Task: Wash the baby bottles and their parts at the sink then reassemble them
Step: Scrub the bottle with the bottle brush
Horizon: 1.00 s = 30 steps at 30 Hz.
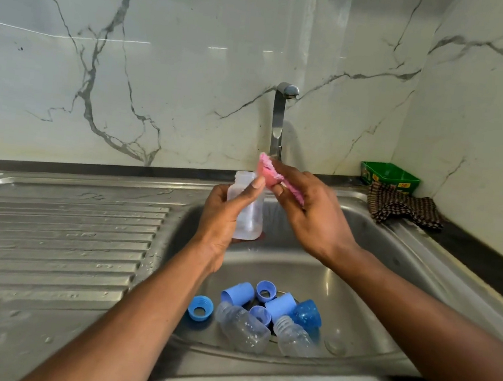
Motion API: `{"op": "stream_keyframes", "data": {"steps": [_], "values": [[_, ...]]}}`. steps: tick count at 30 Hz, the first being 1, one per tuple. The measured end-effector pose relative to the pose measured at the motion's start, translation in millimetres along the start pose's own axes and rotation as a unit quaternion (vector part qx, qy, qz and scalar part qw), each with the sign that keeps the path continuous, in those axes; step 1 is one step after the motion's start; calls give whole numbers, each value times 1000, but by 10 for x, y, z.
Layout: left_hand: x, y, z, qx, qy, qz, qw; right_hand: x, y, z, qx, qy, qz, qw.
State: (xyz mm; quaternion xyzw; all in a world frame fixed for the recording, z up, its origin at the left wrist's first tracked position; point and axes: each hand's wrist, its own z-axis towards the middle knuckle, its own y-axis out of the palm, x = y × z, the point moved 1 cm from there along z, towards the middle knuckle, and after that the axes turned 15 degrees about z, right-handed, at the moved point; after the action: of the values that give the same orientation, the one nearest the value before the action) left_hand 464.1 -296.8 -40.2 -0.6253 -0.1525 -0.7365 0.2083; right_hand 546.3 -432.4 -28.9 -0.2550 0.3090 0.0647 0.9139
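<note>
Above the steel sink (375, 265) a clear bottle (246, 211) was gripped upright, mouth up, by the left hand (225, 218); a pink sponge (272, 175) was pinched by the right hand (310, 209).

A baby bottle (246, 208) is held upright above the sink basin (358, 282) in the left hand (222, 218), with a sponge (272, 174) gripped in the right hand (309, 215) just beside its neck, before the tap (280, 115). Two bottles (242, 327), caps (238, 293) and collars (200, 307) are seen lying in the basin below; the drainboard (59, 232) lies left, a cloth (403, 208) and tub (390, 174) at right rear.

green tub (390, 176) in corner | checked cloth (403, 208) beside it
</note>
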Motion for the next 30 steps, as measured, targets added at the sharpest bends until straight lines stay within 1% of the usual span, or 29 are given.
{"op": "stream_keyframes", "data": {"steps": [2,4,7,8,10,12,14,15,16,18,19,21,23,25,28,30], "values": [[24,22,21,17,3,-23,1000,19,-81,8,35,5,34,999],[58,30,25,3,10,-48,999,-29,-97,-22,58,-27,62,996],[36,20,-2,-27,22,-62,997,-91,-30,-37,24,-43,46,998],[30,22,-8,-27,20,-63,997,-62,-14,-33,13,-33,31,999],[38,12,-14,-16,16,-80,997,-1,-18,-16,18,1,10,1000],[49,14,-1,-4,11,-91,996,-1,-63,-19,51,17,44,998],[67,19,-12,1,11,-88,996,-58,-89,-34,95,-15,105,990],[67,18,-25,2,10,-84,996,-98,-81,-37,104,-38,122,986],[61,24,-42,2,8,-80,997,-128,-61,-49,100,-56,124,986],[56,37,-77,-2,2,-88,996,-155,4,-72,64,-77,75,992],[61,36,-86,-4,0,-99,995,-146,32,-81,47,-77,36,995],[101,32,-87,0,3,-112,994,-96,45,-64,48,-59,-10,997],[141,28,-87,4,14,-120,993,-63,-3,-37,70,-32,-14,997],[165,42,-100,-2,25,-118,993,-68,-63,-45,76,-37,6,996],[161,19,-113,-2,33,-111,993,-124,-36,-72,46,-67,35,996],[206,7,-120,-17,40,-115,992,-118,-18,-32,35,-40,31,998]]}}
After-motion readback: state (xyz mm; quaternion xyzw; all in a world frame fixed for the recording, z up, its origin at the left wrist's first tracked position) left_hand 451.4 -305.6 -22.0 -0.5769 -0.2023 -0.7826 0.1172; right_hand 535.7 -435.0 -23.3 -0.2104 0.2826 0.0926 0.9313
